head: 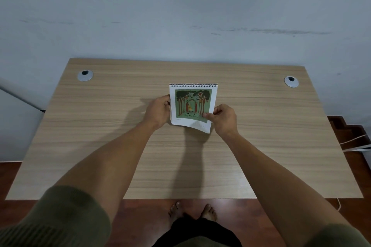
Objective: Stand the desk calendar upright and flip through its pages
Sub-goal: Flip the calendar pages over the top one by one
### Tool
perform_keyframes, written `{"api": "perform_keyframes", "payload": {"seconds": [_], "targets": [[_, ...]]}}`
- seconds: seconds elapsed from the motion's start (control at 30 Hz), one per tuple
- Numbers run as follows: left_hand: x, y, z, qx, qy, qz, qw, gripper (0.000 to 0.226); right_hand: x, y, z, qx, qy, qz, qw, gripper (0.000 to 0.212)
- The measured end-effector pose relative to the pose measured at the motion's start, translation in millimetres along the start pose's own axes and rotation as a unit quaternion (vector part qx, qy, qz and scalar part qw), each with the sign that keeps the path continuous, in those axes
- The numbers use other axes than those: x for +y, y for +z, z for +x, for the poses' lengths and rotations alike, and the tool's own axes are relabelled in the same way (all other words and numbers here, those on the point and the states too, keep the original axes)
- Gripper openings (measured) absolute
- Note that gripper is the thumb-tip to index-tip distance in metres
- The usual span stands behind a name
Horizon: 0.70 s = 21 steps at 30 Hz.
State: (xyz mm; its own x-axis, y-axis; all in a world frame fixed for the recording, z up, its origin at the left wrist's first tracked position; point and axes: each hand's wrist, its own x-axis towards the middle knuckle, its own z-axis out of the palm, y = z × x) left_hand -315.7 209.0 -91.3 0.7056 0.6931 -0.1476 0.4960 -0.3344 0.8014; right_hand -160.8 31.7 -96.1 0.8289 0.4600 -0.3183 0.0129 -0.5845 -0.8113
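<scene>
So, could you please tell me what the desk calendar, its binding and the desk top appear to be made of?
The desk calendar looks like matte white paper with a printed green picture; its lower right corner bends where the right hand pinches it. The binding looks like thin wire coil, seen as small dark loops along the top edge. The desk top looks like light wood-grain laminate, smooth with a low sheen; solid wood cannot be ruled out.

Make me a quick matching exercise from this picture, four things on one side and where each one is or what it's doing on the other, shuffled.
1. left hand
2. right hand
3. calendar
4. cable grommets

A. near the desk's far corners
B. pinching the front page's lower right corner
C. standing mid-desk, spiral on top
D. gripping the left edge

Pairs: 1-D, 2-B, 3-C, 4-A
</scene>
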Motion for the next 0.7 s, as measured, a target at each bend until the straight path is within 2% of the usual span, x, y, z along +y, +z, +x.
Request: {"api": "perform_keyframes", "payload": {"seconds": [0.17, 0.43, 0.57, 0.7], "targets": [[5.2, -0.4, -1.2, 0.001, -0.013, -0.024, 1.0, 0.048, -2.5, -5.3, -0.2, -0.009, -0.009, -0.028, 1.0, 0.033], [7.9, -1.2, -4.0, 0.003, -0.004, -0.012, 1.0, 0.043, -7.0, -16.9, 1.8, -0.067, -0.048, -0.083, 0.993, 0.025], [9.7, -0.6, -4.4, 0.008, -0.007, -0.001, 1.0, 0.039, -10.0, -24.7, 2.6, -0.065, -0.093, -0.185, 0.976, 0.042], [4.4, 0.1, -1.6, 0.005, -0.014, 0.003, 1.0, 0.034, -13.1, -30.4, 3.4, -0.055, -0.116, -0.281, 0.951, 0.037]]}}
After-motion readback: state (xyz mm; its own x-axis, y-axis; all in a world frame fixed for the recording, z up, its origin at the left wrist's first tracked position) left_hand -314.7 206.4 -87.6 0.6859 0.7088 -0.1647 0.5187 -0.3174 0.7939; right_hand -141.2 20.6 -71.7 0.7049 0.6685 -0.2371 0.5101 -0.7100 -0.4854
